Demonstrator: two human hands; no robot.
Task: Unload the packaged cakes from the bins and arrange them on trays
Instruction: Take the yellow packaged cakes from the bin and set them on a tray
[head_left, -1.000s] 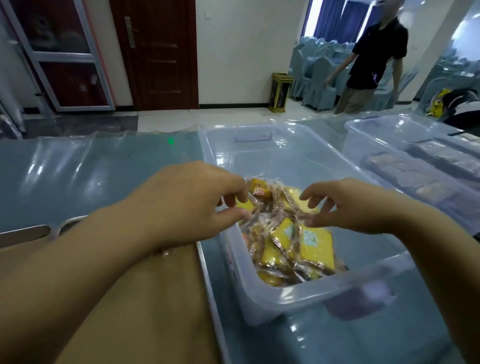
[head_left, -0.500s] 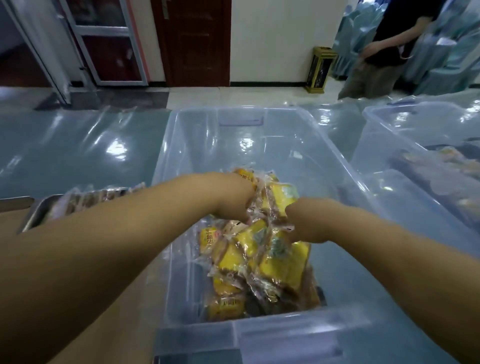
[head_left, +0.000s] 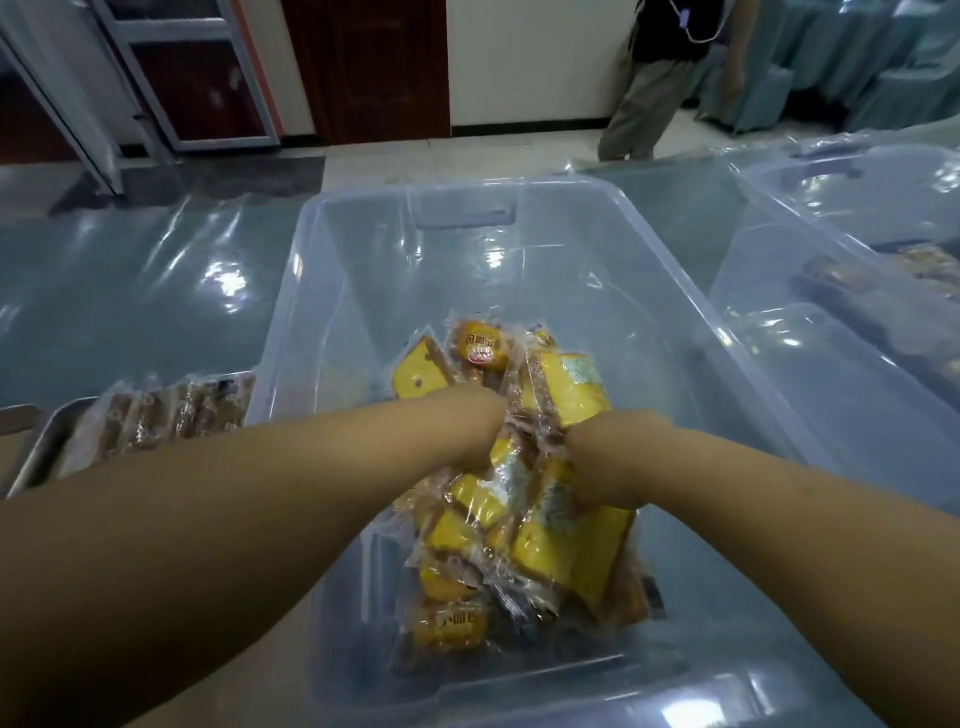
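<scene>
— Many packaged cakes (head_left: 524, 499) lie heaped at the near end of our clear bin (head_left: 363, 270). How will they handle?

— Light and soft, we judge. The film looks slippery and the cake crushable, so we'd take them loosely by their sides.

— Our hands?

— Left hand (head_left: 467, 428) and right hand (head_left: 597, 452) are sunk in the heap, fingers hidden; we cannot tell their grip.

— Around us?

— Bench (head_left: 130, 291) under glossy film, metal tray (head_left: 41, 447) of wrapped cakes (head_left: 156, 415) at left, second bin (head_left: 831, 374) at right, tiled floor (head_left: 467, 156) beyond.
</scene>
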